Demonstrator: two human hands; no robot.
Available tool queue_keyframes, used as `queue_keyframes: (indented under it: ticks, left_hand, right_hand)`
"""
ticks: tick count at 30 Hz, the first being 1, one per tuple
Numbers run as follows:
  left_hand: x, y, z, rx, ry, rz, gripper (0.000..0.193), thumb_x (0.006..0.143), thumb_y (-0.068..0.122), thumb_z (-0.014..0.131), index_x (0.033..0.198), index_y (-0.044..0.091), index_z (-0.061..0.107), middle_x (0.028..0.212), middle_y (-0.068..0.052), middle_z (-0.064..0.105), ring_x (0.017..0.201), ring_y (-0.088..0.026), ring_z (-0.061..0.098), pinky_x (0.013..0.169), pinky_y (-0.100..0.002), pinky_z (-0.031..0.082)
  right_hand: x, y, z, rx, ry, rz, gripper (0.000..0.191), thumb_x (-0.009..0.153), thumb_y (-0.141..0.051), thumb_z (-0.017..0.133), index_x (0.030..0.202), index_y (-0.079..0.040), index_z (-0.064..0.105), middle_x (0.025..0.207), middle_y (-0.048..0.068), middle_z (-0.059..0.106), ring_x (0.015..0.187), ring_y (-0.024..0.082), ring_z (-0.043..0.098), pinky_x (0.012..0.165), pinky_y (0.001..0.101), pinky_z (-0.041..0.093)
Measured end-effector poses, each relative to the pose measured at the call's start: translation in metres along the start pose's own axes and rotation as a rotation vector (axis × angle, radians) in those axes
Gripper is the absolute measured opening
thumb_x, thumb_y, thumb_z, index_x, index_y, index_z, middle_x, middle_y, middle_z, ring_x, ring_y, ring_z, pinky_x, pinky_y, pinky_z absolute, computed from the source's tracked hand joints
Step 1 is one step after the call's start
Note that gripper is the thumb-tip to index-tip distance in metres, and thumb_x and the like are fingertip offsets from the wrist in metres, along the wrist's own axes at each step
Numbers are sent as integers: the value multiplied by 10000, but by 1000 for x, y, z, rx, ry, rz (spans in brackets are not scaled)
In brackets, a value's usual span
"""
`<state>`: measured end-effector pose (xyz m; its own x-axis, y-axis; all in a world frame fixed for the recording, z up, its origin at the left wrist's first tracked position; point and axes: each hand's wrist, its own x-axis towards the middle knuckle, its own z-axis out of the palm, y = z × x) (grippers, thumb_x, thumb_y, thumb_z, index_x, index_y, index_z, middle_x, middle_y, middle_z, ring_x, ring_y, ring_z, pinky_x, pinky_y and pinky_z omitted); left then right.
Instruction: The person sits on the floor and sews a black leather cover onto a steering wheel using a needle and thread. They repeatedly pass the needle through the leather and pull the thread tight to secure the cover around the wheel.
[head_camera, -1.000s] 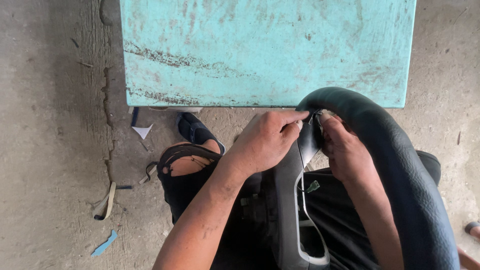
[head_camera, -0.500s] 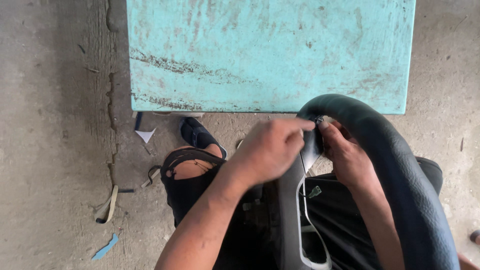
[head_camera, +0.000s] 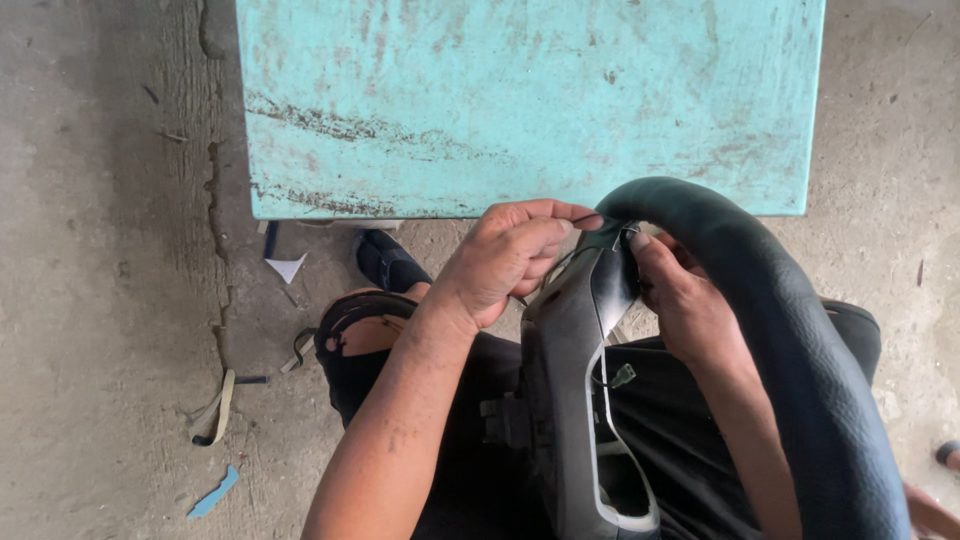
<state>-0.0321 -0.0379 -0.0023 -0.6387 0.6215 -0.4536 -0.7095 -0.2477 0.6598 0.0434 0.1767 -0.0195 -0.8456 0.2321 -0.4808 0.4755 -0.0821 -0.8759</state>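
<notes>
Well left of the left hand, scraps lay on the cracked concrete floor (head_camera: 100, 200): a blue sliver (head_camera: 213, 493), a curled beige strip (head_camera: 214, 410) and a white paper triangle (head_camera: 287, 267). Nearer that hand, just below and left of it, the person's foot rested in a dark sandal (head_camera: 360, 318), with a second dark sandal (head_camera: 385, 258) a little above it.

Above both hands stood a worn turquoise table (head_camera: 520, 100), its near edge just beyond the knuckles.

Left hand (head_camera: 505, 262) was curled closed, fingers bent over, fingertips pinched at the top of the steering wheel (head_camera: 760, 300) where spoke met rim. A thin dark thread (head_camera: 560, 265) ran from under that hand toward the spoke; whether the fingers held it, could not tell.

Between the hands sat the wheel's grey spoke (head_camera: 575, 370), upright on the person's lap, with a pale-edged opening lower down and a small green connector (head_camera: 622, 376) beside it.

Right hand (head_camera: 685, 300) lay just right of the spoke, inside the black rim, fingers curled and pressing at the same joint, thumb tip touching the rim's cover edge. The rim arched over and past the right hand, down toward the lower right.
</notes>
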Motion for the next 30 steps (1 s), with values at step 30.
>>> queue_keyframes:
  ticks: [30]
  left_hand:
    - [-8,-4,5,56,67,28,354,962,120,560,1223,-78,695,602,123,469,448,37,310,373,-167,222]
  right_hand:
    - [-1,-1,-1,-76,-40,-75,232,1008,-241,670,855,-70,635,670,-30,523,560,47,433,496,223,357]
